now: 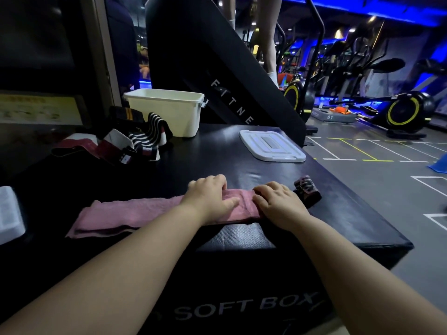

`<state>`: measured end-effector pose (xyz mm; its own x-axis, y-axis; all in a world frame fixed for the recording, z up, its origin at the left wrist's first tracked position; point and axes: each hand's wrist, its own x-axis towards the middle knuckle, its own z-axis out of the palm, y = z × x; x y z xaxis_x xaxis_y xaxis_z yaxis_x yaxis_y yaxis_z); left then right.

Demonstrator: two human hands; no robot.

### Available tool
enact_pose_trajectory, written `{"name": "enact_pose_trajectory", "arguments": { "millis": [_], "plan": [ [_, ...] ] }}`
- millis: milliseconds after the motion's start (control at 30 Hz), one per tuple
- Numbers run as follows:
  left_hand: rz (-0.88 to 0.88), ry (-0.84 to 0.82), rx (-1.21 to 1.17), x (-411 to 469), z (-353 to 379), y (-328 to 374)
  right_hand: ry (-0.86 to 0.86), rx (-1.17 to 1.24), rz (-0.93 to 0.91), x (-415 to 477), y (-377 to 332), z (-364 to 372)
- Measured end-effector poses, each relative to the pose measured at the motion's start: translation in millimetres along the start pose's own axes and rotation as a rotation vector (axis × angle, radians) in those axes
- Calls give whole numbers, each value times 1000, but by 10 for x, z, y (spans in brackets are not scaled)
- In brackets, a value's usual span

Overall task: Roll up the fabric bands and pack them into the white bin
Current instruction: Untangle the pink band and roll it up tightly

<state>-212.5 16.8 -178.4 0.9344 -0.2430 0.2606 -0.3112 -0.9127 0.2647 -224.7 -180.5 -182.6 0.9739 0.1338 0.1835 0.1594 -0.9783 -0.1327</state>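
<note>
My left hand (210,197) lies palm down across the pink band (125,213), fingers bent over its far edge and thumb laid along the cloth. My right hand (278,201) sits just beside it, fingers curled onto the folded right end of the same band, so both hands are clamped on the fabric with a small hump of it raised between them. Both forearms reach in from the lower edge. The rest of the band stretches flat to my left along the near edge of a black padded box (242,170) marked SOFT BOX on its front. The room is a dim gym with blue light, a grey floor with painted lines, and exercise bikes (404,112) on the right. At the far side of the box stands the white bin (169,112), open, with its lid (271,146) lying flat to the right. A heap of striped bands (142,137) touches the bin's left front. A dark rolled band (308,191) rests just beyond my right hand.
</note>
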Motion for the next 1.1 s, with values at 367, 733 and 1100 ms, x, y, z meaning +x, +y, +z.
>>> {"name": "enact_pose_trajectory", "arguments": {
  "millis": [367,733,1100],
  "plan": [
    [-51,43,-9,-4,-19,-40,-50,25,23,-7,-8,-32],
    [-92,-50,-59,37,-89,-100,-85,41,45,21,-11,-28],
    [-93,-207,0,48,-186,-234,-103,25,22,14,8,-40]
  ]
}}
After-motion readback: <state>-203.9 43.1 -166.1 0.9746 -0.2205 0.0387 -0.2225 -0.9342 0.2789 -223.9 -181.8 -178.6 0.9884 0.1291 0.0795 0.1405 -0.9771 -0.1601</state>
